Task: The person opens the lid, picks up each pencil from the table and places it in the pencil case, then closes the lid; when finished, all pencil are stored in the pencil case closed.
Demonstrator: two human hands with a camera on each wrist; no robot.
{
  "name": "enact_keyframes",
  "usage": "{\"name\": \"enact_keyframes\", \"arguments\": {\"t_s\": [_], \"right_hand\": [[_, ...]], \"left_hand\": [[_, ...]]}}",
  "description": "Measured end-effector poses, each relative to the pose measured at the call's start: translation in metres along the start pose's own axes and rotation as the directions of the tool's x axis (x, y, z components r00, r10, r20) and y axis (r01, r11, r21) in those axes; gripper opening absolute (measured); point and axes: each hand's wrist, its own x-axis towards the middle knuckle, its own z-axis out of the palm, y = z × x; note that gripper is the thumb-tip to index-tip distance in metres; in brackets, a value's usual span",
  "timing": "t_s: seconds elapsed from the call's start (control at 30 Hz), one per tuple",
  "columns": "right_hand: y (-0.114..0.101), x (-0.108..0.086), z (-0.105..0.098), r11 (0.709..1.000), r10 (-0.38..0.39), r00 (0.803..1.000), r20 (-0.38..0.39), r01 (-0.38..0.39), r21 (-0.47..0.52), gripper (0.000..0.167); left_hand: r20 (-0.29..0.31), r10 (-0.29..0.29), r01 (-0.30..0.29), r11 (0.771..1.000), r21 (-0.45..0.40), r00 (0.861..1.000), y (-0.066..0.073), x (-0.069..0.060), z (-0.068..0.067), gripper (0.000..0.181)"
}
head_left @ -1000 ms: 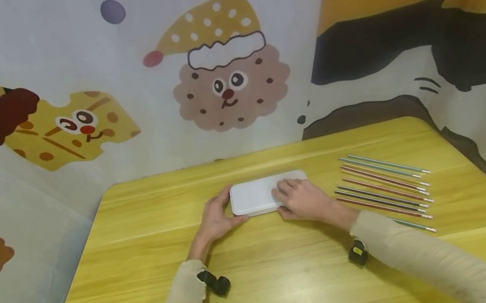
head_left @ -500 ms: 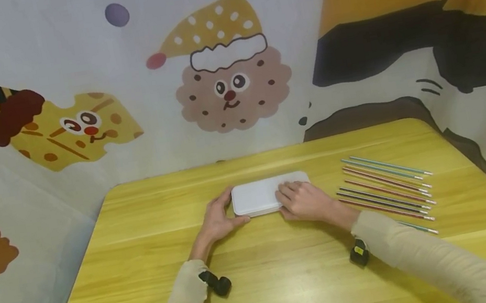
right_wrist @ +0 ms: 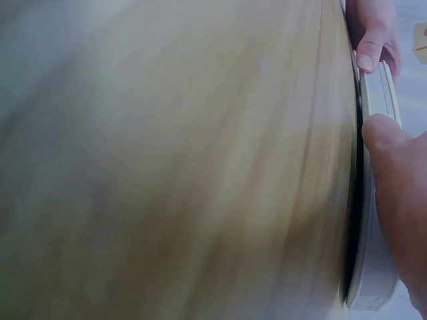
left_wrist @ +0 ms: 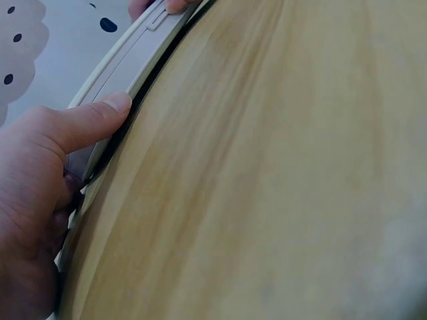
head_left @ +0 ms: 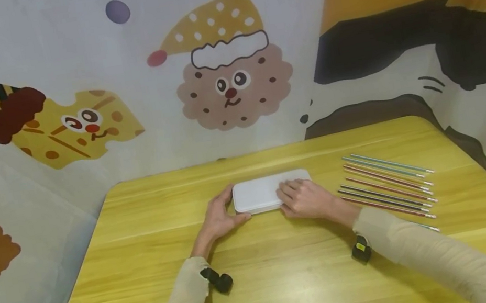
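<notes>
A closed white case [head_left: 256, 194] lies flat near the middle of the table. Around its left end my left hand [head_left: 219, 220] is curled, thumb on the near side; the left wrist view shows that thumb against the case's side [left_wrist: 127, 70]. On the right part of the lid rest the bent fingers of my right hand [head_left: 305, 199], its thumb at the front edge. In the right wrist view the right thumb [right_wrist: 383, 133] touches the side of the case [right_wrist: 378, 267]. Several pencils [head_left: 386, 182] lie to the right of my right hand.
The yellow wood-grain table [head_left: 264, 286] reaches back to a wall [head_left: 161, 148] with cartoon pictures. The pencils lie roughly parallel, eraser ends toward the right, some partly beneath or behind the right forearm.
Both hands keep their places on the case, with hardly any movement. The whole head view has shifted slightly.
</notes>
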Motion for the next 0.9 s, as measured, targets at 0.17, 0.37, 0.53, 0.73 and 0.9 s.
{"name": "enact_keyframes", "arguments": {"t_s": [0.17, 0.37, 0.53, 0.73, 0.9], "right_hand": [[0.000, 0.000, -0.001, 1.000, -0.015, 1.000, -0.010, 0.015, -0.007, 0.038], [0.003, 0.004, -0.002, 1.000, -0.020, 0.995, -0.098, 0.020, 0.003, 0.036], [0.009, 0.007, -0.004, 0.997, -0.004, 0.991, -0.137, 0.014, 0.079, 0.034], [0.018, 0.003, -0.012, 0.954, 0.095, 0.992, -0.082, -0.068, 0.290, 0.030], [0.030, -0.008, -0.018, 0.900, 0.158, 0.986, -0.044, -0.125, 0.418, 0.027]], "left_hand": [[0.003, -0.004, 0.004, 1.000, -0.009, 1.000, 0.001, 0.000, 0.000, 0.094], [-0.004, 0.004, -0.004, 0.999, -0.049, 1.000, 0.001, 0.001, 0.000, 0.092], [-0.028, 0.013, -0.014, 0.999, -0.039, 1.000, -0.001, 0.002, 0.001, 0.092], [-0.039, 0.015, -0.014, 1.000, 0.015, 0.999, -0.004, 0.002, 0.003, 0.093], [-0.034, 0.006, -0.004, 0.999, 0.041, 0.999, -0.003, 0.003, 0.003, 0.095]]}}
